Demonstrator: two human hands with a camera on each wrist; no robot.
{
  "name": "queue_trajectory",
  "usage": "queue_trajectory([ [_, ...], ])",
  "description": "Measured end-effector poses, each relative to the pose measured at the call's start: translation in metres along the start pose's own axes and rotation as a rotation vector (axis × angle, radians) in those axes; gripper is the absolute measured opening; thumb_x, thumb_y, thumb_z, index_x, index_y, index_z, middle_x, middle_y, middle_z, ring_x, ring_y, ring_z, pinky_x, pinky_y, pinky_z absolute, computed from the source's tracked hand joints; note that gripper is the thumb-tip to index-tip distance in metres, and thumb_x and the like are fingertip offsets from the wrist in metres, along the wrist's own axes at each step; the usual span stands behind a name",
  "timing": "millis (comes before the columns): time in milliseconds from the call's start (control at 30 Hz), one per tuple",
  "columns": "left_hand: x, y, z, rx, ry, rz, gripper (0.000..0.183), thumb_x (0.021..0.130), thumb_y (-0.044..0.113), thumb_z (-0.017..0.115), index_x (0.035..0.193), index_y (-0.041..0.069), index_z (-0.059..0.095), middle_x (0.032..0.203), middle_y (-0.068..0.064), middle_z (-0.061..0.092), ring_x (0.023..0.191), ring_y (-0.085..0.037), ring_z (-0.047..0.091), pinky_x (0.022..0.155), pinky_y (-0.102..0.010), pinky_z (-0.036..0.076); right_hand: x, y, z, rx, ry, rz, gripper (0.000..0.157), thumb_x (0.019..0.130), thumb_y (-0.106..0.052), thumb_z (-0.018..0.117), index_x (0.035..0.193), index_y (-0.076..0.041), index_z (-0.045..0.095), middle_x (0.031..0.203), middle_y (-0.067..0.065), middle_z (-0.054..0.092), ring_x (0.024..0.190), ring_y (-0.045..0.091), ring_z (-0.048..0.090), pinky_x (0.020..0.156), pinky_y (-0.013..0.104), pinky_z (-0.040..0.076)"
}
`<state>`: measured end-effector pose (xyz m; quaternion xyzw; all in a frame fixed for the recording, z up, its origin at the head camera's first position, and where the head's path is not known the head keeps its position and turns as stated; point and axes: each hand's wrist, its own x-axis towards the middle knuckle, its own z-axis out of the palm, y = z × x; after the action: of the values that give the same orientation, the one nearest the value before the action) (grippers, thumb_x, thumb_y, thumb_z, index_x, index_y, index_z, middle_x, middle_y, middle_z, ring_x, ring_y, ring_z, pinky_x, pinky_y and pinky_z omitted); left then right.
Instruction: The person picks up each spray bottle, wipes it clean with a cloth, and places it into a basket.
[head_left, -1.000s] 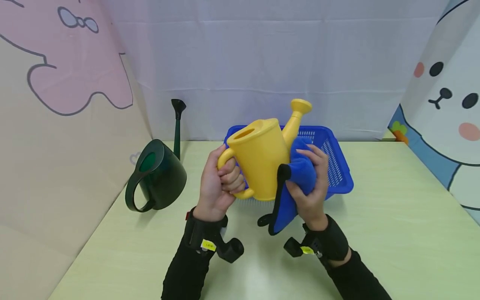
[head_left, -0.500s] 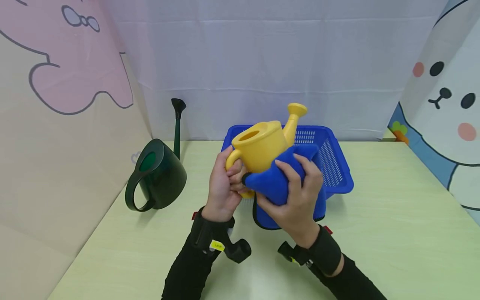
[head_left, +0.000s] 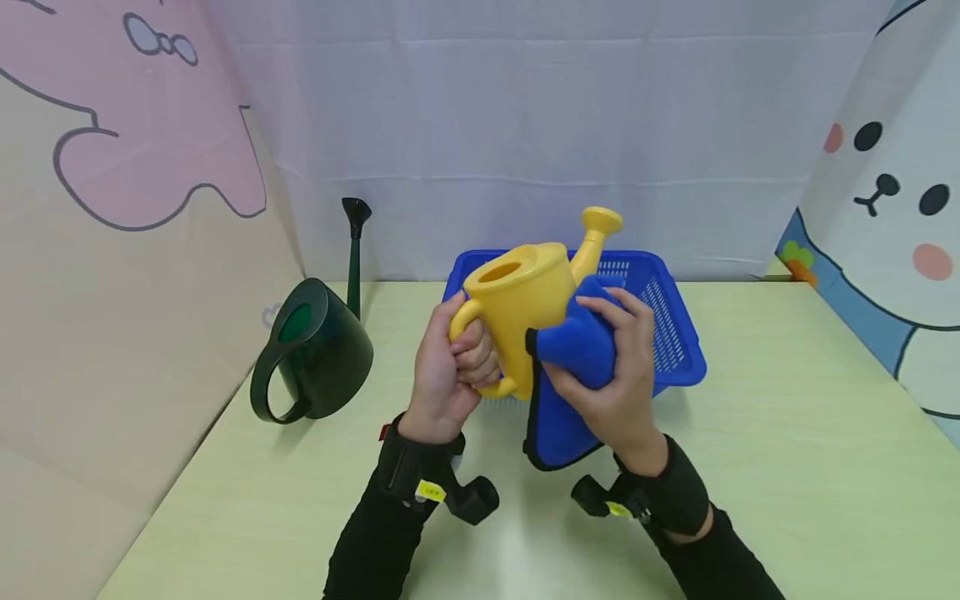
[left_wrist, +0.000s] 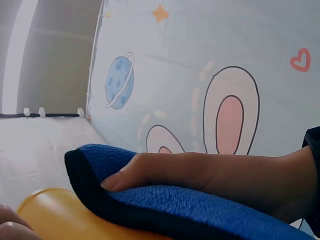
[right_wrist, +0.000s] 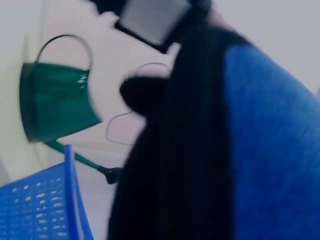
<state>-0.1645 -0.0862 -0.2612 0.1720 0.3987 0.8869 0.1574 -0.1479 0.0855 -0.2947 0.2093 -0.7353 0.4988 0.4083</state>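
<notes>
My left hand [head_left: 450, 367] grips the handle of a yellow watering can [head_left: 525, 308], holding it tilted above the table in front of the basket. A blue cloth with black edging [head_left: 573, 350] is bunched in my right hand [head_left: 622, 383], its lower part hanging down. The cloth lies against the spout side of the can. In the left wrist view the thumb presses the cloth [left_wrist: 165, 200] close over the yellow can [left_wrist: 65, 215]. The cloth [right_wrist: 280, 140] fills much of the right wrist view and hides the yellow can there.
A blue plastic basket [head_left: 678, 333] stands behind the can at the table's back. To the left is a dark green watering can [head_left: 330, 367] with a long black-tipped spout. Cloth curtains with cartoon prints surround the pale table [head_left: 780, 433].
Over the last second my right hand swept the cloth left across the can's lower front, then back right to its spout side. The can dipped slightly and shifted a little right.
</notes>
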Motion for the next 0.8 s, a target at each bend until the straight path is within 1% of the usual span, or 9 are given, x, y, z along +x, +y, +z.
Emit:
queue_trajectory([
  [133,-0.001,-0.001,0.000,0.011,0.005,-0.004,0.053,0.099,0.034,0.021,0.049,0.022,0.033,0.040,0.012,0.031,0.033,-0.005,0.025,0.042,-0.024,0.010,0.005,0.007,-0.009,0.113,-0.055,0.101,0.061,0.076,-0.033,0.066,0.119,0.005,0.048,0.127,0.021,0.039,0.118,0.016,0.038,0.094,0.050,0.032],
  [200,0.000,-0.002,0.000,0.018,0.017,-0.004,0.053,0.099,0.034,0.022,0.049,0.022,0.033,0.040,0.012,0.032,0.033,-0.004,0.026,0.043,-0.024,0.011,0.007,0.009,-0.011,0.137,-0.073,0.132,0.056,0.073,-0.021,0.065,0.120,0.004,0.047,0.127,0.020,0.039,0.117,0.013,0.039,0.094,0.049,0.033],
  [267,0.001,-0.004,0.000,0.026,0.029,0.000,0.053,0.099,0.034,0.022,0.049,0.022,0.033,0.040,0.012,0.032,0.033,-0.004,0.026,0.043,-0.024,0.011,0.007,0.011,-0.010,0.130,-0.082,0.146,0.055,0.072,-0.016,0.064,0.121,0.002,0.047,0.128,0.019,0.039,0.116,0.013,0.039,0.093,0.048,0.034],
  [333,0.002,-0.007,0.000,0.037,0.043,0.006,0.052,0.099,0.033,0.023,0.049,0.022,0.032,0.040,0.012,0.032,0.032,-0.004,0.027,0.043,-0.025,0.010,0.006,0.012,-0.008,0.107,-0.071,0.134,0.055,0.072,-0.018,0.064,0.121,0.001,0.048,0.127,0.019,0.040,0.116,0.015,0.039,0.092,0.047,0.035],
  [400,0.003,-0.009,0.001,0.048,0.051,0.016,0.052,0.099,0.033,0.023,0.049,0.022,0.031,0.040,0.012,0.031,0.032,-0.004,0.026,0.042,-0.025,0.010,0.004,0.011,-0.005,0.059,-0.046,0.099,0.058,0.075,-0.029,0.066,0.121,0.000,0.049,0.126,0.021,0.040,0.116,0.020,0.039,0.092,0.047,0.036],
  [467,0.004,-0.011,0.002,0.062,0.064,0.020,0.052,0.099,0.033,0.024,0.049,0.022,0.031,0.040,0.013,0.030,0.032,-0.004,0.024,0.042,-0.025,0.010,0.001,0.009,0.000,-0.003,-0.007,0.047,0.063,0.076,-0.042,0.066,0.120,0.000,0.049,0.125,0.023,0.039,0.117,0.025,0.038,0.092,0.048,0.035],
  [567,0.004,-0.015,0.004,0.085,0.099,0.007,0.051,0.099,0.035,0.026,0.049,0.022,0.030,0.040,0.014,0.030,0.033,-0.003,0.023,0.041,-0.022,0.011,-0.006,0.006,0.010,-0.118,0.056,-0.039,0.071,0.078,-0.057,0.059,0.118,0.000,0.048,0.124,0.025,0.037,0.117,0.033,0.036,0.094,0.050,0.033],
  [700,0.005,-0.019,0.007,0.093,0.160,-0.023,0.049,0.098,0.036,0.029,0.051,0.022,0.030,0.042,0.015,0.031,0.034,-0.001,0.024,0.039,-0.017,0.015,-0.014,0.004,0.020,-0.248,0.131,-0.128,0.065,0.081,-0.054,0.057,0.117,-0.001,0.047,0.124,0.026,0.037,0.116,0.036,0.035,0.094,0.050,0.031],
  [800,0.006,-0.020,0.008,0.092,0.181,-0.031,0.048,0.098,0.036,0.030,0.052,0.021,0.030,0.043,0.015,0.031,0.034,0.000,0.025,0.039,-0.016,0.017,-0.016,0.004,0.022,-0.282,0.144,-0.151,0.064,0.082,-0.053,0.056,0.117,-0.001,0.047,0.123,0.025,0.037,0.116,0.036,0.035,0.095,0.049,0.031],
])
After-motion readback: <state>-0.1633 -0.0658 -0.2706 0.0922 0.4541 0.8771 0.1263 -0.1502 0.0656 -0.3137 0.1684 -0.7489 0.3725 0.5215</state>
